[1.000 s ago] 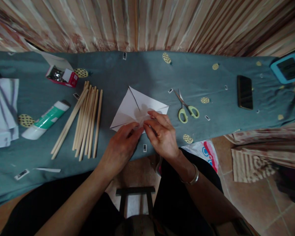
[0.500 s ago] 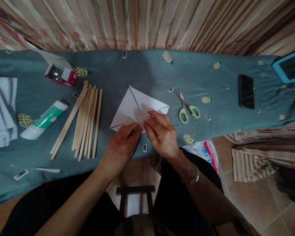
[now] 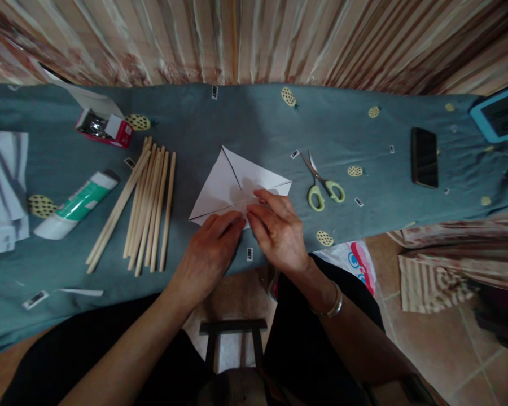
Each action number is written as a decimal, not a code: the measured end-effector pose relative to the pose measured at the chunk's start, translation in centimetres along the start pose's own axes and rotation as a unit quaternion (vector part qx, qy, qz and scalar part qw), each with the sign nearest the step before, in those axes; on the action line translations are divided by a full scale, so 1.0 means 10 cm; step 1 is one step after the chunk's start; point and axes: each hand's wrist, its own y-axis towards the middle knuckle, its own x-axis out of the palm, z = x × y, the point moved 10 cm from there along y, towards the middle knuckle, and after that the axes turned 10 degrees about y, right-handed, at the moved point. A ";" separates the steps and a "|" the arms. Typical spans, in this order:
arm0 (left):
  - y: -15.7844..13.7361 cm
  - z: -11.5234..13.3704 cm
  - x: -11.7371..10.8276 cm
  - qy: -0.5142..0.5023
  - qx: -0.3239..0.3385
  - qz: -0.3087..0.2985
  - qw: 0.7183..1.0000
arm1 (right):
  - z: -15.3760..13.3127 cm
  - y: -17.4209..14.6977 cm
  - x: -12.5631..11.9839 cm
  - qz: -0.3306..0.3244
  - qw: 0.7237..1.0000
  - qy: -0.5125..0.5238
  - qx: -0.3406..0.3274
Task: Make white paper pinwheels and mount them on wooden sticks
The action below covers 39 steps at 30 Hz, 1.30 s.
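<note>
A white square sheet of paper [image 3: 219, 186], with dark cut or crease lines running in from its corners, lies on the cloth before me. My left hand [image 3: 209, 248] rests at its near edge, thumb and fingers closed on the paper. From the right, my right hand [image 3: 280, 234] pinches a near part of the same sheet, its thumb and forefinger close to the left fingertips. Both hands cover the nearest corner, so the exact grip there is hidden. A pair of scissors [image 3: 322, 183] with green handles lies slightly open to the right of the paper.
Left of the paper lie several wooden sticks [image 3: 150, 208], a green and white tube [image 3: 78, 206], an opened red box [image 3: 104, 128] with shiny metal bits, and white sheets [image 3: 4, 192]. A phone [image 3: 424, 158] and a blue-framed device [image 3: 502, 115] lie at right. Curtains [image 3: 237, 42] hang behind.
Almost nothing differs. Both hands stay on the paper at its near edge, with only a very slight shift of the fingers.
</note>
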 end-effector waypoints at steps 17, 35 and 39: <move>0.01 0.05 -0.03 0.016 0.022 0.016 0.999 | -0.09 -0.06 0.16 -0.034 0.990 -0.112 -0.072; 0.05 0.07 -0.03 0.033 0.018 -0.009 0.999 | -0.10 -0.03 0.21 -0.030 0.984 -0.161 -0.074; 0.06 0.07 -0.03 0.026 0.019 -0.008 0.999 | -0.12 -0.06 0.23 -0.023 0.982 -0.167 -0.081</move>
